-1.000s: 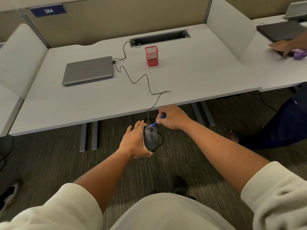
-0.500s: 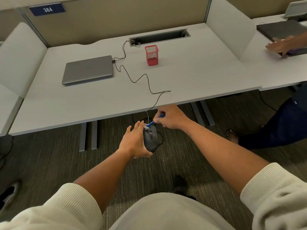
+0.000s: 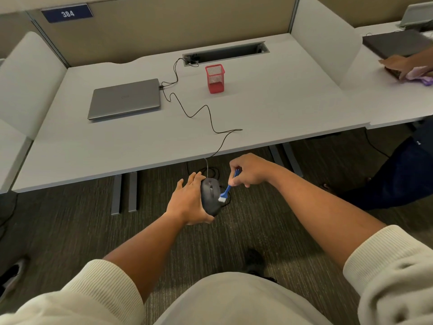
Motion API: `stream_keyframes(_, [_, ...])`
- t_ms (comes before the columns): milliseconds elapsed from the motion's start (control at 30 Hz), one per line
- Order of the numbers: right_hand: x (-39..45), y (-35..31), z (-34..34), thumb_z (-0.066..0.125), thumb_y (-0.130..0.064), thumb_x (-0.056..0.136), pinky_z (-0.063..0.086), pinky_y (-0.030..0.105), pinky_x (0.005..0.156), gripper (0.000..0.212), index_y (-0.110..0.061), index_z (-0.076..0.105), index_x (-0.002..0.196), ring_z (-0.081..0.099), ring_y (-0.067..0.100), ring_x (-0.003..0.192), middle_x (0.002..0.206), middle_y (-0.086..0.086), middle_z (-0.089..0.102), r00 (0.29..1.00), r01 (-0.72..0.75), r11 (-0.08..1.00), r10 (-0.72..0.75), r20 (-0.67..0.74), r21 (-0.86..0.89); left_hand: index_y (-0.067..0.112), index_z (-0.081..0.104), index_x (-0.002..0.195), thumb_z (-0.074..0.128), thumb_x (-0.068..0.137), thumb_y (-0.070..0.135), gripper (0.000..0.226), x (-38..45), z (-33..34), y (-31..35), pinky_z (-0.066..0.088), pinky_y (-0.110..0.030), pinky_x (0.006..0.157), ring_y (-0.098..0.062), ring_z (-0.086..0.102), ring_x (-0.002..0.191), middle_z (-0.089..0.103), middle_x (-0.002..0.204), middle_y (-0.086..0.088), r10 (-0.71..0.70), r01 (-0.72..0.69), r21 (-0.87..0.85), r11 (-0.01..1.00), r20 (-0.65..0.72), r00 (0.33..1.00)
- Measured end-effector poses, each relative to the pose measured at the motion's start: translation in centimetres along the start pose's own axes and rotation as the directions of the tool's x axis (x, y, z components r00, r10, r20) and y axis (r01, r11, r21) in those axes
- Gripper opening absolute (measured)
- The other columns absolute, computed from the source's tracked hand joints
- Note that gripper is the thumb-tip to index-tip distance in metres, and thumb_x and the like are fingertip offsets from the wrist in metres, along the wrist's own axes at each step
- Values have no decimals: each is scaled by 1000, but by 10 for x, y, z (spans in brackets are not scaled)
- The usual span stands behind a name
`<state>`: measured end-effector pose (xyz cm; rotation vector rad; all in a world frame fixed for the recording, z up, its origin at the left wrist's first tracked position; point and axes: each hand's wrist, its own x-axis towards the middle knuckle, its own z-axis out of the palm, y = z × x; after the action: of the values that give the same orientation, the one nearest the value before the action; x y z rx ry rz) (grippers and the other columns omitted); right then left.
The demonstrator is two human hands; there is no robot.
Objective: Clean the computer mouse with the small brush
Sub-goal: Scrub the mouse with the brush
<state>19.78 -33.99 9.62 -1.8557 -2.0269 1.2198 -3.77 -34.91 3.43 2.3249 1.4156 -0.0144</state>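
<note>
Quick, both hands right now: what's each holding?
Left hand: grip closed around the mouse.
Right hand: grip closed on the small brush, bristles at the mouse's right side.

- Both bare forearms reach forward from pushed-up cream sleeves [image 3: 389,261].
- The left hand [image 3: 187,202] cups the computer mouse [image 3: 210,195], fingers extended along its side.
- The right hand [image 3: 250,171] pinches the small brush [image 3: 226,191], bristles angled down against the mouse.

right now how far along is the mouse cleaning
Done: the left hand has the mouse lifted off the desk, and the right hand grips the small brush. In hand: bristles on the mouse's right side. Left: the remaining surfaces; how clean it is can't be judged.
</note>
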Motion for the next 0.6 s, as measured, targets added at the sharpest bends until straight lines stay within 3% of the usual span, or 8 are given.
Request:
stream_keyframes(233, [6, 5, 9, 71, -20, 87, 57, 35, 73, 13, -22, 63, 77, 62, 6, 66, 95, -4, 73, 966, 8, 1000, -2, -259, 21, 20, 21, 153, 87, 52, 65, 129, 2, -2, -2, 12, -47, 121, -29, 24, 147, 25, 161, -3, 1, -1, -24, 1000, -1, 1000])
stream_keyframes(300, [4, 8, 8, 72, -18, 86, 57, 32, 69, 7, -15, 66, 83, 64, 7, 62, 94, -3, 73, 984, 22, 998, -10, -177, 66, 20, 21, 152, 87, 51, 65, 129, 2, -1, -6, 12, -46, 122, -28, 26, 146, 26, 160, -2, -4, 4, -23, 1000, -2, 1000])
stream_keyframes(433, [0, 13, 5, 77, -16, 82, 56, 31, 67, 13, -13, 64, 80, 64, 5, 56, 91, -6, 75, 992, 25, 997, -34, 119, 78, 20, 20, 153, 86, 49, 65, 131, 1, 3, -12, 8, -45, 123, -26, 26, 147, 26, 161, -3, -19, 19, -43, 999, -9, 1000])
stream_keyframes(533, [3, 16, 10, 77, -15, 83, 55, 24, 61, 14, -14, 64, 79, 64, 2, 54, 91, -6, 75, 995, 27, 993, -37, 89, 111, 19, 20, 153, 85, 50, 66, 131, 3, 4, -13, 8, -45, 123, -25, 25, 148, 26, 161, -3, -6, 5, -48, 999, -13, 1000])
stream_keyframes(600, [7, 17, 14, 75, -17, 84, 51, 19, 57, 11, -16, 65, 80, 64, 1, 56, 89, -8, 74, 998, 54, 991, -48, -49, 122, 19, 19, 154, 85, 50, 66, 132, 4, 3, -14, 8, -46, 123, -24, 23, 149, 26, 161, -3, 3, -4, -47, 999, -6, 1000])
